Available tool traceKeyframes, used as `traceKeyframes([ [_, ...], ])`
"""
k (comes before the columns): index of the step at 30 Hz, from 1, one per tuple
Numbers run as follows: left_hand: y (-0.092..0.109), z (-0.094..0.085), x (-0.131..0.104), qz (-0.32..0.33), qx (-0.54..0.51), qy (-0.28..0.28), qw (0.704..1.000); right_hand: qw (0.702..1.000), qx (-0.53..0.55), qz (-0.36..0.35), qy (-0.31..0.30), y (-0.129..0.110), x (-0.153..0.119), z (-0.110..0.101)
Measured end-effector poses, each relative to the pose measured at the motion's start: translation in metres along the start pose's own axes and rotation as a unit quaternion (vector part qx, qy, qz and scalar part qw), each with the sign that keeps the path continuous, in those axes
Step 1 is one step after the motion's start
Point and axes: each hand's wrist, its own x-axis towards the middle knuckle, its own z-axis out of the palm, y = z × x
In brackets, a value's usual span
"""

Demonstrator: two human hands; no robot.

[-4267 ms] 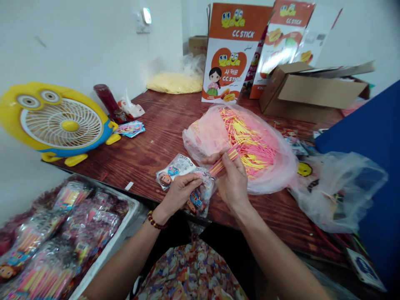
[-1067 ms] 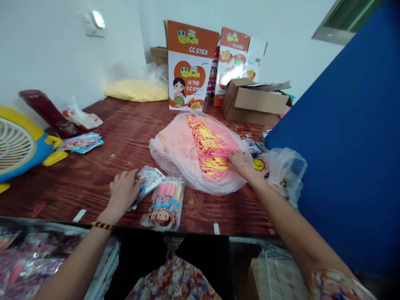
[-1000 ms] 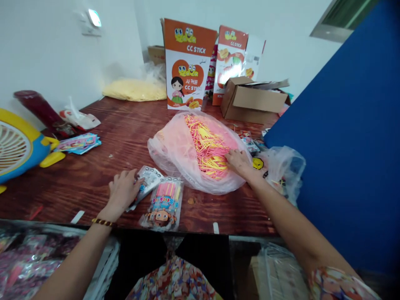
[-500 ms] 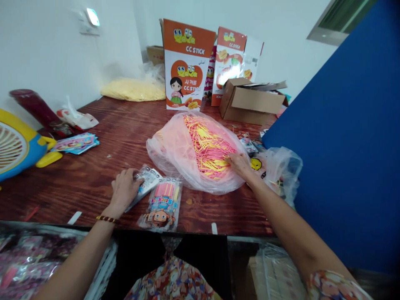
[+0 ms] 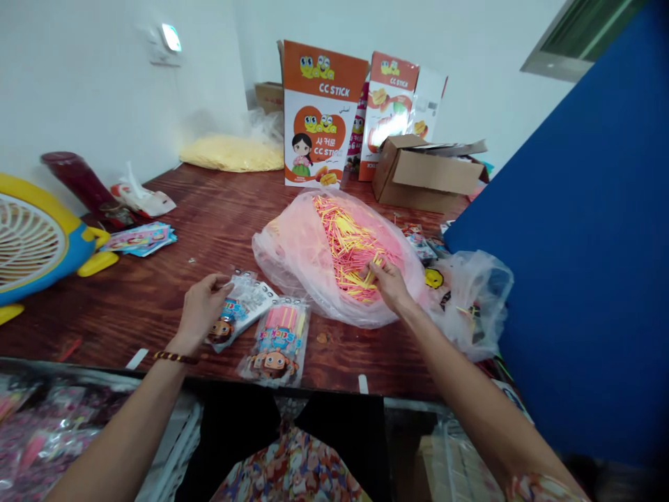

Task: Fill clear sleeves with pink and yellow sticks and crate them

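Head cam: R hand (image 5: 391, 286) is over the big plastic bag (image 5: 293, 247), thumb & fingertips pinching a few yellow sticks (image 5: 372, 270), w/ loose pink-and-yellow sticks (image 5: 337, 233) below; bag's mouth sits wide open, prob. so fingers get straight in. L hand (image 5: 201, 310) is at the flat printed packets (image 5: 235, 315), fingertips pressed together, pinching an upper edge, prob. to part one from the pile. Filled packet (image 5: 274, 341) lies flat just beside, nr table (image 5: 209, 216) edge, prob. parked handy; it & the bag's crumpled rim stand btwn the hands. Around: yellow fan (image 5: 26, 237) far L, open carton (image 5: 431, 173) behind, blue panel (image 5: 575, 237) hemming in the R side.
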Motion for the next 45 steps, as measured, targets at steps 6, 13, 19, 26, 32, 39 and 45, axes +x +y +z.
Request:
traceKeyframes([
  [6,0.019,-0.012,-0.002,-0.056,-0.213,0.011,0.975,0.998,0.036,0.036,-0.04,0.007,-0.035,0.03],
  [13,0.06,-0.02,-0.022,-0.111,-0.346,-0.03,0.931,0.98,0.175,0.09,-0.04,-0.021,-0.028,0.031],
  [19,0.091,0.001,-0.052,-0.031,-0.301,-0.156,0.94,0.961,0.229,0.06,-0.146,-0.072,-0.044,0.063],
  [26,0.097,0.011,-0.068,-0.053,-0.283,-0.222,0.931,0.96,-0.022,-0.123,-0.252,-0.107,-0.058,0.096],
  [32,0.087,0.005,-0.069,-0.069,-0.28,-0.25,0.924,0.935,-0.1,-0.205,-0.272,-0.103,-0.062,0.115],
  [39,0.08,0.001,-0.079,-0.059,-0.3,-0.258,0.916,0.958,-0.004,-0.122,-0.261,-0.112,-0.062,0.109],
  [45,0.083,0.001,-0.084,-0.017,-0.319,-0.217,0.922,0.928,0.354,0.0,-0.115,-0.13,-0.065,0.111],
])
